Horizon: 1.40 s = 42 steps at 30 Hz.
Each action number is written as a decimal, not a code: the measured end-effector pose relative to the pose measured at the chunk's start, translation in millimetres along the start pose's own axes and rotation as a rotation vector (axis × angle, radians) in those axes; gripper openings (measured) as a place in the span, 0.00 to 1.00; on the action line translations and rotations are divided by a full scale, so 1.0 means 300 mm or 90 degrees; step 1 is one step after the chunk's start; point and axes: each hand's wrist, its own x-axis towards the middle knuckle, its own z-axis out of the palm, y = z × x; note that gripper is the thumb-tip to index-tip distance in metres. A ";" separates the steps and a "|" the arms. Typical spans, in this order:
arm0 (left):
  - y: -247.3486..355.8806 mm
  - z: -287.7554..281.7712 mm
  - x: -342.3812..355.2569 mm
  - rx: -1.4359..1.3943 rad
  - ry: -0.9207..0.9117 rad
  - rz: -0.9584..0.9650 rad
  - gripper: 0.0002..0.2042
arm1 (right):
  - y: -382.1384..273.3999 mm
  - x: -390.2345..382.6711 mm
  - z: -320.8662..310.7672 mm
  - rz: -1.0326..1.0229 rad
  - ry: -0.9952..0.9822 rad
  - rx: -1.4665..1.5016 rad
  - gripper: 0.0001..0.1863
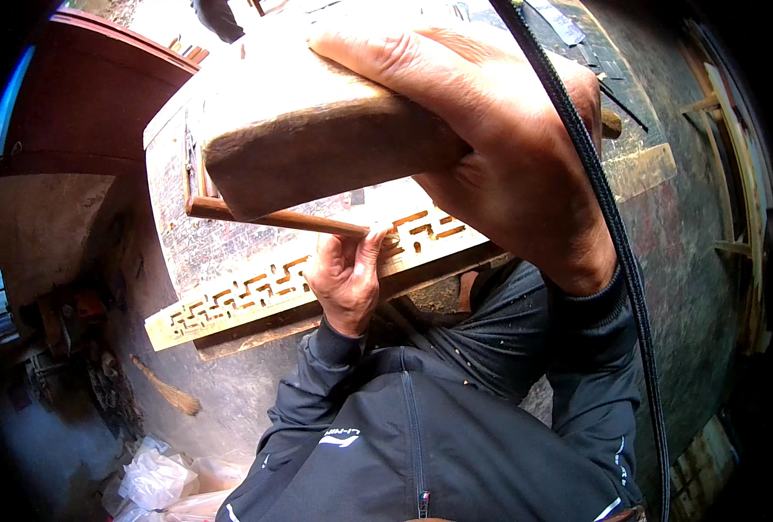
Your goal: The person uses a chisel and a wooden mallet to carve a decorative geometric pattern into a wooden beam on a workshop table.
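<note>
My right hand (508, 122) is raised close to the view, wrapped round a thick wooden mallet (334, 152); a rounded wooden end shows past the knuckles. Below it, my left hand (347, 278) pinches a slim tool with a brown wooden handle, which looks like a chisel (282, 219). Its handle slants up to the left and its lower end meets a long pale board (162, 334); the fingers hide most of the tip. Rows of angular slots are cut through this board. The mallet is apart from the chisel and covers part of the bench behind.
The board lies along the near edge of a worn workbench (167, 178). A black braided cord (617, 217) hangs across the right side. At lower left are a broom (169, 389) and white plastic bags (156, 478). Planks (747, 183) lean at far right.
</note>
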 end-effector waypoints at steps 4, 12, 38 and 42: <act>0.009 0.003 0.002 0.006 0.002 -0.007 0.08 | -0.004 0.000 -0.001 0.001 0.000 -0.003 0.33; 0.032 0.010 0.015 0.052 -0.019 0.003 0.09 | -0.001 -0.006 -0.005 0.006 0.005 -0.001 0.33; 0.015 0.011 0.035 0.181 -0.027 0.105 0.08 | -0.008 -0.012 -0.019 0.014 0.012 -0.016 0.30; 0.051 0.017 0.033 0.302 -0.044 0.155 0.05 | -0.003 -0.003 -0.034 0.011 0.018 -0.019 0.29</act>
